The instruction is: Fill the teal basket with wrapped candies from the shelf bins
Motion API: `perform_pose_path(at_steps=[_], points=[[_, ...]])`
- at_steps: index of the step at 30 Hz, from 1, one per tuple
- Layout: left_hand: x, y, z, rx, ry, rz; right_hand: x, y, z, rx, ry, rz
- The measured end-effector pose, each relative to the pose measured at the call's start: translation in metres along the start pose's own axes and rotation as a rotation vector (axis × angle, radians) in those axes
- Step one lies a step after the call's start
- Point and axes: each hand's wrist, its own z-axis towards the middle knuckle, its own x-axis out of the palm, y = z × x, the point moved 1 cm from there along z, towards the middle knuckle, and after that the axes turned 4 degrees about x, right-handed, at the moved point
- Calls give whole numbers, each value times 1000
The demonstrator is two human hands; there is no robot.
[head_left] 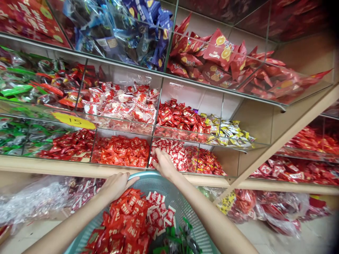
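the rim of the teal basket (194, 208) is held in the left hand (115, 185); red packets (129, 218) and red-and-white sweets (160, 213) are contained inside. the right hand (162, 163), loosely curled, is placed at the shelf sweets (180, 155); whether any are grasped cannot be told.

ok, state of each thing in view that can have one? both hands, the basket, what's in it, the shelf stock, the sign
Left hand: closed on basket rim
Right hand: in shelf compartment, at the candies; grip unclear
Basket: upright, partly filled
Orange-red packets: wrapped, heaped in basket
Red-and-white candies: wrapped, loose in compartment
Yellow sign: on shelf front, reads 15
Blue packets: piled on upper shelf
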Motion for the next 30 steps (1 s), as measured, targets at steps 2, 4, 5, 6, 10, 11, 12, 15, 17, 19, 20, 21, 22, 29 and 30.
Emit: perform_pose_path(at_steps=[2, 4, 5, 6, 10, 11, 12, 15, 17, 19, 20, 21, 22, 29, 30], points=[[0, 0, 0, -2, 1, 1, 2, 0, 4, 5, 7, 11], [0, 0, 1, -6, -1, -7, 4, 0, 6, 4, 12, 24], [0, 0, 1, -9, 1, -13, 5, 0, 6, 1, 12, 30], [1, 0, 1, -13, 4, -19, 5, -1, 7, -5, 9, 37], [2, 1, 1, -20, 9, -28, 6, -3, 5, -43, -31, 86], [2, 1, 1, -20, 6, -29, 6, -4, 4, -52, -47, 111], [2, 1, 1, -21, 4, -30, 5, -5, 3, -59, -66, 141], [0, 0, 1, -28, 2, -42, -2, -7, -1, -66, -126, 250], [-2, -1, 0, -36, 6, -51, -12, -5, -5, -41, -164, 348], [-3, -2, 0, -46, 12, -63, -25, -1, -13, 8, -198, 461], [-4, -2, 0, -52, 16, -70, -32, 2, -18, 37, -210, 512], [-4, -2, 0, -56, 17, -76, -38, 5, -24, 65, -213, 555], [-4, -2, 0, -59, 19, -79, -44, 8, -31, 88, -204, 586], [-5, -3, 0, -36, 29, -52, -38, -2, -99, 123, 100, 507], [-5, -3, 0, -38, 30, -52, -32, -8, -108, 139, 156, 459]])
